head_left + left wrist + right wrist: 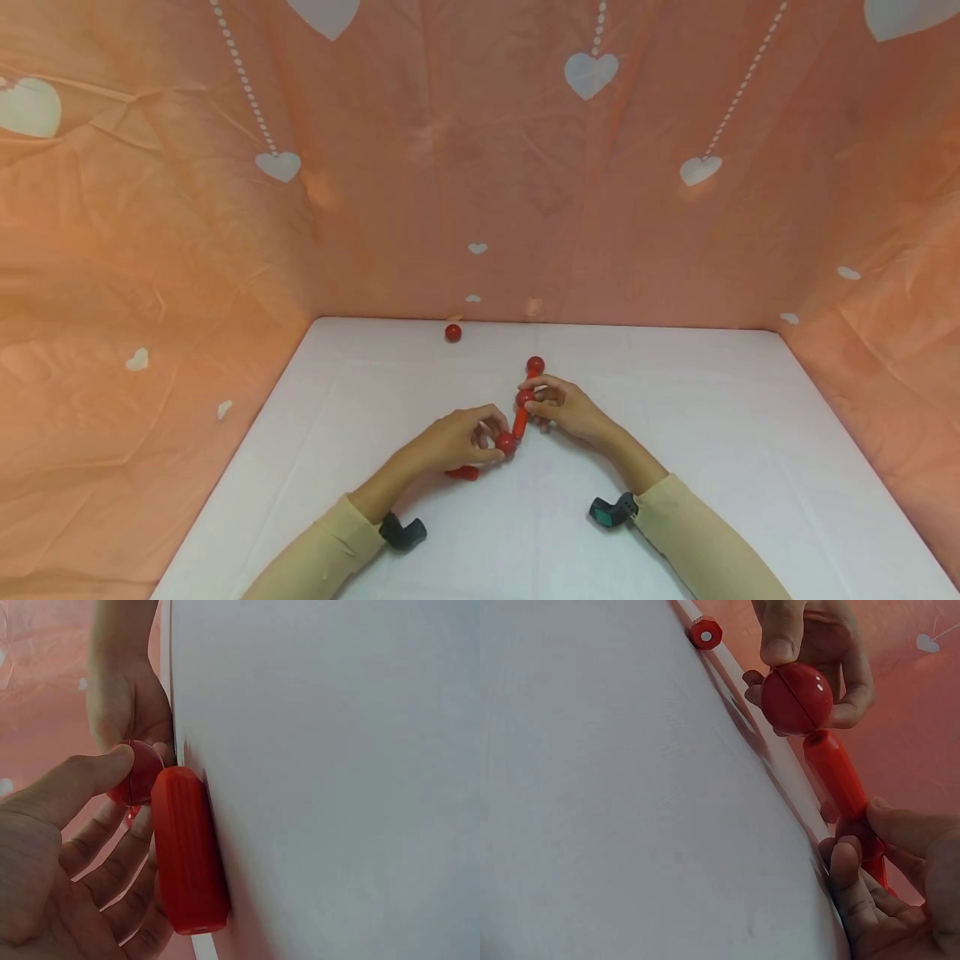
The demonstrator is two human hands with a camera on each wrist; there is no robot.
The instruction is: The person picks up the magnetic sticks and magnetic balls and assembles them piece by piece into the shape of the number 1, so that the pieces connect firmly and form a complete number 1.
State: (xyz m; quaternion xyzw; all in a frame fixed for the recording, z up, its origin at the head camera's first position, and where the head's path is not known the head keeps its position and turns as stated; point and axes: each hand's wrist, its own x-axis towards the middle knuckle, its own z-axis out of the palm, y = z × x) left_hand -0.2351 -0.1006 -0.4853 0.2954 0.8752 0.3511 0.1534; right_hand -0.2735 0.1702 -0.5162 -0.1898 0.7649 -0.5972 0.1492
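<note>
My left hand (pixel 453 439) pinches a glossy red ball (pixel 799 701) between thumb and fingers; a seam line runs round it. The fingers of my right hand (pixel 576 410) grip a second red ball (pixel 525 398), part of a row of red pieces. From that ball a red rod (pixel 836 776) points toward the left hand's ball, its end with a hole right at the ball's surface. On the far side, a short rod leads to another red ball (pixel 535 365). Beneath the left hand lies a loose ribbed red rod (pixel 189 855), partly hidden in the head view.
A single red ball (pixel 453 333) sits near the back edge of the white table (pixel 675 417). Orange cloth (pixel 510 167) with white hearts rises behind and at both sides. Each wrist wears a dark device; one is the right wrist camera (pixel 612 511).
</note>
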